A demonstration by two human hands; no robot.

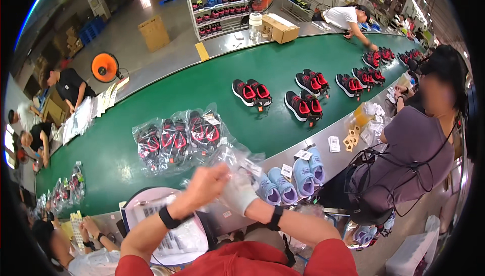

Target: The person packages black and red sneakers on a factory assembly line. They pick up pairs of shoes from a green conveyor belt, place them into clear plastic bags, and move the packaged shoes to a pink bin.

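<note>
The fingers of the left hand (207,185) are curled closed at the near side of a clear plastic bag (231,155); whether its film is pinched between them cannot be told, as the hand is blurred. The right hand (238,195), covered by a whitish glove, is held just beside it, against the bag's lower part. Its fingers are partly hidden by film and glare, so how far they are opened cannot be made out. The bag is held above the near edge of the green belt (222,71), in front of the body.

Just beyond the bag, the belt is taken up by black-and-red shoes in clear bags (174,137), set side by side. Close to the right hand, the way is blocked by light blue shoes (303,175), stood in a row on the metal desk (323,135) with white tags laid on them. Farther along the desk, a stack of white cards (334,144) is placed near a co-worker in a purple-grey top (422,139). Unbagged black-and-red shoes (251,92) are spread in pairs across the belt. Below the left forearm, a plastic-lined bin (146,193) is partly covered.
</note>
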